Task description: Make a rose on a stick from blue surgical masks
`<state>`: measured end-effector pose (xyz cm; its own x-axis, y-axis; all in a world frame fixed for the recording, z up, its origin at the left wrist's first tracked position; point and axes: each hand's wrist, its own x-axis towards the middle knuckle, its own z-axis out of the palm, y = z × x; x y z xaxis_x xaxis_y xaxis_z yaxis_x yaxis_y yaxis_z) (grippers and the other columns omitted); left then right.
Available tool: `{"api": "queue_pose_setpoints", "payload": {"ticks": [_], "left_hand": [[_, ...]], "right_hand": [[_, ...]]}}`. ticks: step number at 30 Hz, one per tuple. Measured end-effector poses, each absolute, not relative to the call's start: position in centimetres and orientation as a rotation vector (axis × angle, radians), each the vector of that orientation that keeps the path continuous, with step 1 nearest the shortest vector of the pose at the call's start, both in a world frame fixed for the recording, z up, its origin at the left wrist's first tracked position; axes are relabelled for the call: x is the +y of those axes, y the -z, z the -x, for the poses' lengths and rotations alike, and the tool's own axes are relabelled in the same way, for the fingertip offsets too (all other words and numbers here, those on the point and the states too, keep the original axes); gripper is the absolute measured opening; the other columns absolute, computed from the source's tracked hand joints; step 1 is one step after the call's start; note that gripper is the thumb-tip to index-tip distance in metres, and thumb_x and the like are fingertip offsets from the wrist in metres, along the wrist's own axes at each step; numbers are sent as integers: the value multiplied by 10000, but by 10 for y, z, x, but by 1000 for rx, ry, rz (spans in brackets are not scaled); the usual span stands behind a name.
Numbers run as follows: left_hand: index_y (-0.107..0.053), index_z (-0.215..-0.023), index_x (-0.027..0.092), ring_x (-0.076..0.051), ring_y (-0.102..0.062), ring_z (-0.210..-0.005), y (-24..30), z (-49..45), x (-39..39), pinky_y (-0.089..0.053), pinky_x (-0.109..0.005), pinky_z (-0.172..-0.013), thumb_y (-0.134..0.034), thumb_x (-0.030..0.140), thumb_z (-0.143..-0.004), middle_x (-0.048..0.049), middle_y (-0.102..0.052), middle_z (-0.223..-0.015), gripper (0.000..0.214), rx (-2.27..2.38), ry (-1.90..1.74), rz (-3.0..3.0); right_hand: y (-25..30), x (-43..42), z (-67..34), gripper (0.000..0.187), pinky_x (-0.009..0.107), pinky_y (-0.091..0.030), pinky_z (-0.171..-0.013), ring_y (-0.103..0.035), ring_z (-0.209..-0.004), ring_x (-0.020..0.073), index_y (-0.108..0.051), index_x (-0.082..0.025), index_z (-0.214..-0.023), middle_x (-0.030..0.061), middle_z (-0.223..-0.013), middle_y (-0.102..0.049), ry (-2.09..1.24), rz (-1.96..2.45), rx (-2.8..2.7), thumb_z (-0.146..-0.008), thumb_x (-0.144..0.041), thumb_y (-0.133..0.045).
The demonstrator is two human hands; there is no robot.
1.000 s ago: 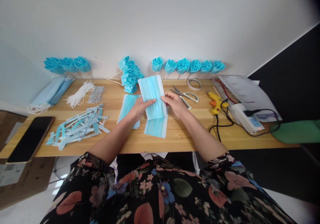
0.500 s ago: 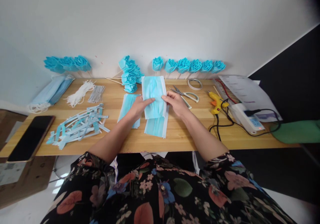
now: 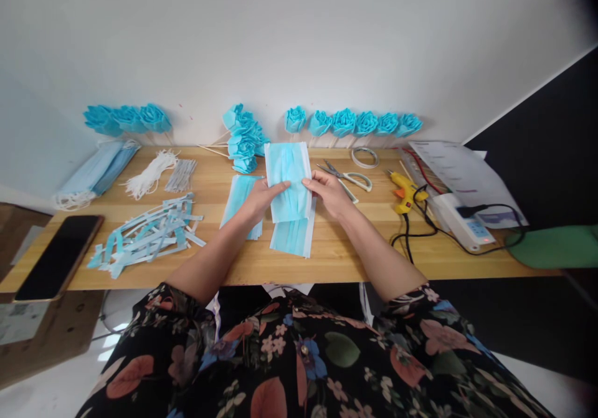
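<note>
A light blue pleated face mask (image 3: 288,162) without ear loops is held upright over the table between my two hands. My left hand (image 3: 261,197) pinches its left edge, thumb on the front and fingers hidden behind. On the other edge, my right hand (image 3: 329,192) grips the mask in the same way. Beneath it, partly covered, lies another blue mask piece (image 3: 293,240). A stack of flat mask pieces (image 3: 233,200) rests under and beside my left hand. Scissors (image 3: 352,177) with pale handles lie just beyond my right hand.
Blue flowers (image 3: 343,122) on sticks line the wall, with more bunched at the centre (image 3: 245,141) and left. Cut strips (image 3: 149,234), white ear loops (image 3: 150,172) and a phone (image 3: 58,256) lie left. A yellow glue gun (image 3: 405,192), its cord and a power strip (image 3: 462,222) are right.
</note>
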<state>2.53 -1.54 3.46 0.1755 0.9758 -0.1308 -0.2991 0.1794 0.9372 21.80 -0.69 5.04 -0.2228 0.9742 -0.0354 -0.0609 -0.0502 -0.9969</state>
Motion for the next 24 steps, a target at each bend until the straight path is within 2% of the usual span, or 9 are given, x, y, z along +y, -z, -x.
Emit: {"api": "queue_pose_setpoints", "payload": {"ticks": [5,11,19,24], "left_hand": [[-778,-1016,126,-397,-738,-1075,-34,-26,-16,-561,-532,-991,-940,469,-620,-157,-804,-1056,549,953,-1139,-928],[-779,-1020,126,-388,-750,-1033,-36,-27,-18,-589,-513,-939,-943,482,-606,-151,-807,-1045,570,972,-1088,-925],[-781,-981,128,-360,-758,-973,-34,-27,-17,-591,-488,-905,-929,523,-618,-131,-812,-967,556,967,-1086,-957],[-776,-956,138,-350,-758,-946,-32,-25,-13,-592,-476,-881,-922,529,-618,-115,-812,-920,537,956,-1099,-970]], "right_hand": [[-50,-8,-217,451,281,-410,-616,-495,-606,127,-620,-213,-739,-49,-633,-567,-1481,1063,-1330,-626,-568,-875],[-44,-6,-216,526,291,-474,-654,-618,-707,169,-680,-232,-963,-17,-783,-702,-1595,1014,-1325,-592,-518,-919],[-39,-4,-217,440,283,-412,-630,-535,-653,137,-702,-197,-803,-23,-691,-641,-1482,1080,-1345,-604,-536,-900],[-39,-3,-218,429,294,-415,-651,-534,-663,142,-698,-196,-803,-24,-688,-624,-1457,1078,-1347,-629,-541,-884]]}}
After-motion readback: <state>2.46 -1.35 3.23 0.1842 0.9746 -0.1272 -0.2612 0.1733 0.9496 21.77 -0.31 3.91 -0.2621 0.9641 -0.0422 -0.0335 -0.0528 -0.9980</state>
